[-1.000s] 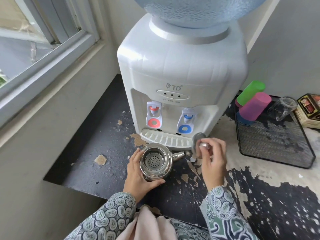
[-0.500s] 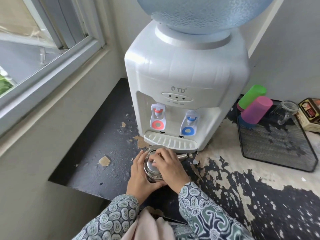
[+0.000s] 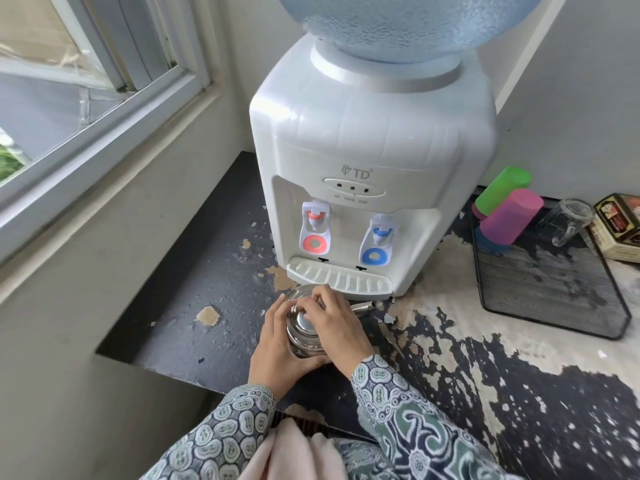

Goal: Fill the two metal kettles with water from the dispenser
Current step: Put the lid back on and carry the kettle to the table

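**Kettle at the dispenser, both hands on it**

Item: one small metal kettle (image 3: 304,336), standing on the worn black counter (image 3: 207,271) directly in front of the drip tray (image 3: 341,279) of the white water dispenser (image 3: 372,161). Its spout (image 3: 367,307) points right, past the tray's right end. Only one kettle is in view.

Lid (image 3: 304,318): sits on top of the kettle, partly hidden under the fingers.

Left hand (image 3: 277,348): wrapped round the kettle's left side and near wall, fingers curled against the body.

Right hand (image 3: 336,323): lies over the top of the kettle, fingertips bent down and pinching the lid at its middle.

Dispenser: two taps, red tap (image 3: 314,230) on the left, blue tap (image 3: 377,242) on the right, both above the tray. A blue water bottle (image 3: 398,26) sits upturned on top.

To the right, well apart from the kettle: a black mesh tray (image 3: 554,299) carrying a green cup (image 3: 504,190) and a pink cup (image 3: 512,216) lying on their sides, touching, and a clear glass mug (image 3: 568,220). A printed box (image 3: 620,223) stands just beside the tray.

Left: a window frame (image 3: 104,109) above a pale ledge.
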Motion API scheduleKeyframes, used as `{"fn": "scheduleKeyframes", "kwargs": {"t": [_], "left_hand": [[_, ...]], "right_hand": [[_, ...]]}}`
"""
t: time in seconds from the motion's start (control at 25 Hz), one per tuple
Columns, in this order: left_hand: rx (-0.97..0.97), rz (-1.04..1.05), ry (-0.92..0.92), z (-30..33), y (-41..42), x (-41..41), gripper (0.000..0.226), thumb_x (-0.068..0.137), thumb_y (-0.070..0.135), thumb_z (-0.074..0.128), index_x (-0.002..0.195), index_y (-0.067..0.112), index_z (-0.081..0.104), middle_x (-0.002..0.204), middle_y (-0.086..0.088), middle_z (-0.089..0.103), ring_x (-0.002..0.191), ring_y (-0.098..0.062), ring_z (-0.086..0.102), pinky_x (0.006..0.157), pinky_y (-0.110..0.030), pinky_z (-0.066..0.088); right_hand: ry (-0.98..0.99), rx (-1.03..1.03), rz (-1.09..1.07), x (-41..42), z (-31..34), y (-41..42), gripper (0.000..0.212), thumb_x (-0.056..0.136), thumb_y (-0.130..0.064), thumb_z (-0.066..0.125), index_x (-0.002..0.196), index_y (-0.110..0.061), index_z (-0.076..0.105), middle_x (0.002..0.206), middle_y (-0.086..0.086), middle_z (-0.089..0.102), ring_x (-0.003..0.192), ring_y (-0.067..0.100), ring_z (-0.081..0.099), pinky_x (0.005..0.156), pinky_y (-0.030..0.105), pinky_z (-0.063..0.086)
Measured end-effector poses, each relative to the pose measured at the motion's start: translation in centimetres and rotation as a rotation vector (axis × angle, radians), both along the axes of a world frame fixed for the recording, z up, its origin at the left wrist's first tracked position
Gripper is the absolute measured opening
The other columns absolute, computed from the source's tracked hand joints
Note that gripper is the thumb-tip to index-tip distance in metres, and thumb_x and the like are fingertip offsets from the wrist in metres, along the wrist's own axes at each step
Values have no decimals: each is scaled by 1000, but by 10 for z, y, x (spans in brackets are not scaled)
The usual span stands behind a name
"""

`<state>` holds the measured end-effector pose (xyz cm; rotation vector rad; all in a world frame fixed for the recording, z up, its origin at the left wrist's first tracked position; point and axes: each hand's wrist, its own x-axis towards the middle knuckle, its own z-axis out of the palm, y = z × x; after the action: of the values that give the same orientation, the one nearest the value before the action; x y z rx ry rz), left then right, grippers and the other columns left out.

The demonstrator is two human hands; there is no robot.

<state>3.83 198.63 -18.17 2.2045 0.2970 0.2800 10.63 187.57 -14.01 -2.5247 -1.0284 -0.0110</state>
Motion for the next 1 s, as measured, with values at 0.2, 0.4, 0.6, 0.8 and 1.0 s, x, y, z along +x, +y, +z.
{"fn": "scheduleKeyframes", "kwargs": {"t": [0.2, 0.4, 0.6, 0.8, 1.0], "left_hand": [[26, -37, 39, -2, 5, -1, 103, 43, 69, 70, 128, 41, 19, 140, 10, 25, 128, -1, 29, 100, -24, 36], [18, -69, 83, -2, 6, -1, 106, 42, 73, 70, 130, 39, 21, 140, 7, 27, 128, 0, 28, 101, -23, 34], [96, -133, 195, 19, 25, 7, 100, 44, 74, 67, 130, 41, 30, 117, 23, 33, 107, -3, 51, 86, -29, 50], [235, -206, 366, 48, 47, 32, 66, 63, 50, 73, 123, 32, 50, 115, 11, 53, 98, -8, 61, 90, -41, 52], [165, -248, 500, 69, 58, 50, 67, 56, 68, 67, 109, 27, 63, 105, 9, 64, 92, -11, 61, 88, -33, 52]], "right_hand": [[323, -96, 92, 17, 22, -4, 34, 87, -19, 59, 119, -21, 49, 115, 3, 41, 111, 18, 41, 83, 34, 45], [247, -161, 95, 15, 25, -5, 39, 86, -17, 59, 121, -22, 43, 117, 3, 38, 110, 19, 41, 77, 33, 44], [164, -210, 79, 12, 28, -2, 53, 84, -26, 61, 130, -23, 35, 125, 1, 42, 116, 20, 46, 92, 35, 42], [587, -2, -28, 26, 43, -10, 34, 91, -45, 45, 116, -23, 46, 110, -6, 59, 95, 12, 59, 94, 37, 44], [714, 130, 80, 32, 41, -32, 59, 68, -66, 53, 106, -21, 56, 100, -4, 64, 86, 8, 59, 77, 24, 46]]}}
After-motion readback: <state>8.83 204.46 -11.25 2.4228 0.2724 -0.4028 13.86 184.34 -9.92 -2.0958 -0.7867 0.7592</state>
